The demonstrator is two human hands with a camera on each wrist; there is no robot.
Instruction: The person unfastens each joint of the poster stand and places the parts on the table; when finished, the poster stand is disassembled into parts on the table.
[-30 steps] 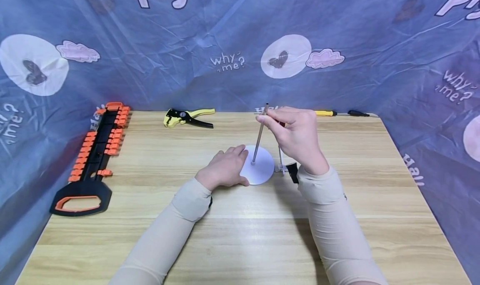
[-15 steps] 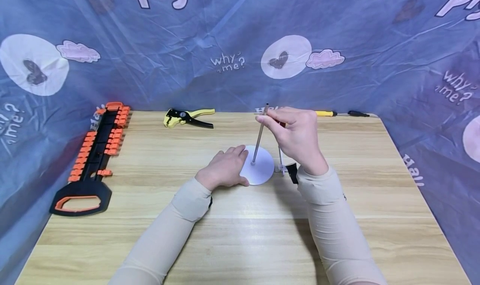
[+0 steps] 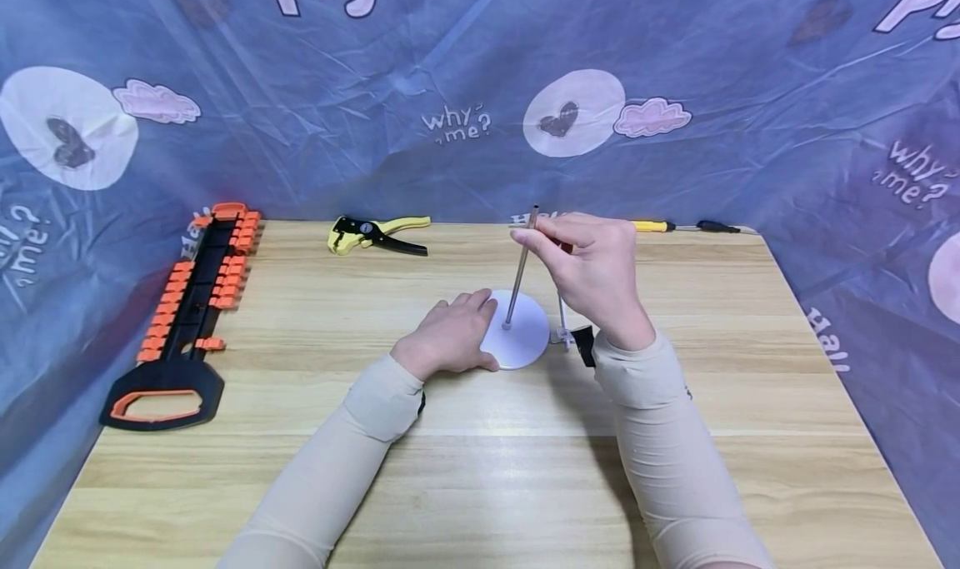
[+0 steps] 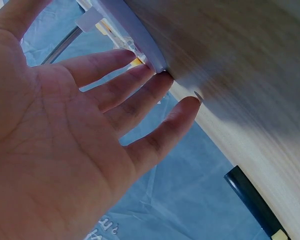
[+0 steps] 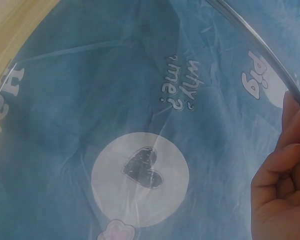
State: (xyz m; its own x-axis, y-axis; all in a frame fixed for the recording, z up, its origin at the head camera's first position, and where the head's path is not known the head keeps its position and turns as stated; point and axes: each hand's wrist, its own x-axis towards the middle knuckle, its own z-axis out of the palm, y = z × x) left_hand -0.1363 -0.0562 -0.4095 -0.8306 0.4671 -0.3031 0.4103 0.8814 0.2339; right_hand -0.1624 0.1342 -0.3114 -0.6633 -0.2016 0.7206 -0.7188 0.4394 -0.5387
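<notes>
A round white disc (image 3: 525,346) lies on the table with a thin metal rod (image 3: 521,279) rising at a slight tilt from its middle. My left hand (image 3: 450,336) rests against the disc's left side, thumb at the near rim and fingers at the far rim. In the left wrist view those fingers (image 4: 135,102) are nearly straight, tips at the disc's edge (image 4: 135,32). My right hand (image 3: 596,265) pinches the rod close to its top; the right wrist view shows the rod (image 5: 262,42) running into the fingertips. The palm side of the right hand is partly hidden.
Right of the disc are a small clear part with a thin upright rod (image 3: 562,315) and a black piece (image 3: 584,346), partly behind my right hand. Wire strippers (image 3: 378,236) lie at the back. A black-and-orange rack (image 3: 195,302) stands left; a yellow-handled tool (image 3: 651,227) lies back right.
</notes>
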